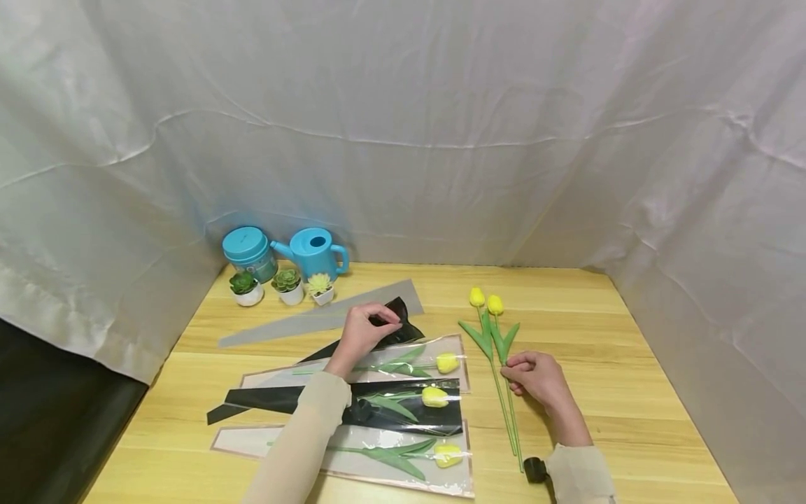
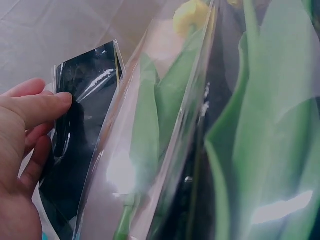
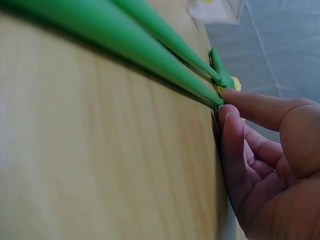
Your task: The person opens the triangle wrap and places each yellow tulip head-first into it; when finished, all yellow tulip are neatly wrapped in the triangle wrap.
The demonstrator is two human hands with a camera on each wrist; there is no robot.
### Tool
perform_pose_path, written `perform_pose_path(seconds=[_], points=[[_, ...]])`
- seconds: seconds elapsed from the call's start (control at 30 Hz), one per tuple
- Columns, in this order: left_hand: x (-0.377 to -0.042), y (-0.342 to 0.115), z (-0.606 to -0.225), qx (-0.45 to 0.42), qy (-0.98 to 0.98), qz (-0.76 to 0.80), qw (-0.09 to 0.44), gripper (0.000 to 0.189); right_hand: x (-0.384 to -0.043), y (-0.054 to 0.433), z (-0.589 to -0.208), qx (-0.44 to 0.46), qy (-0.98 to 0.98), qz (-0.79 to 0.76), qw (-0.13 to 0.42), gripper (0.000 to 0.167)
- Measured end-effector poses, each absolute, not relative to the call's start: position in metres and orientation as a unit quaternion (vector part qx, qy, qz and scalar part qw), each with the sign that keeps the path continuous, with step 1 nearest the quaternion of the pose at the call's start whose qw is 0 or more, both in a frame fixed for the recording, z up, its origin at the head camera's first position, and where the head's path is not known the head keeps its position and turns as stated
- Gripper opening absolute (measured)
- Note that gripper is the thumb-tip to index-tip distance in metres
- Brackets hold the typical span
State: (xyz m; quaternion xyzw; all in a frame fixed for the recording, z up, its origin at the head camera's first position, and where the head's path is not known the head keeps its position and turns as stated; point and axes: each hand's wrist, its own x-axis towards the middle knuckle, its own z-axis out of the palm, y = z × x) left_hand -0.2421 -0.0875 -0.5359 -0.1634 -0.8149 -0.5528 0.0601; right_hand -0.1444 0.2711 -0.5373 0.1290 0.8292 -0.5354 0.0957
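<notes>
Crease and kink risks

Head: your right hand (image 1: 538,376) pinches the yellow-bloomed, green-stemmed tulip (image 1: 502,343), right on the counter (image 1: 630,392). Left wrist: your left hand (image 2: 15,127) pinches the glossy black plastic sleeve (image 2: 85,107); tugging could crease it. Right wrist: squeezing hard could kink the tulip.

The left sleeve (image 1: 296,434), cut off by the bottom edge, hides part of the nearer black wrapper (image 1: 378,423). Markings on the blue-lidded jar (image 1: 247,246) (tiny) are unreadable. The right fingers (image 3: 260,109) mostly cover a yellow bloom (image 3: 237,83).
</notes>
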Motion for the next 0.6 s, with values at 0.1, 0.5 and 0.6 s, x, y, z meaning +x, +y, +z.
perform_pose_path(seconds=[0.1,0.5,0.6], points=[[-0.2414,-0.0872,-0.537,-0.168,-0.811,-0.557,0.061,0.012,-0.1437,0.2703,-0.536,0.125,0.843,-0.515,0.096,0.022],[-0.2393,-0.0855,-0.5409,-0.186,-0.808,-0.553,0.082,0.01,-0.1421,0.2674,-0.5311,0.129,0.868,-0.469,0.1,0.012],[-0.2402,-0.0858,-0.5416,-0.195,-0.811,-0.544,0.091,0.01,-0.1407,0.2673,-0.5286,0.131,0.862,-0.48,0.094,0.014]])
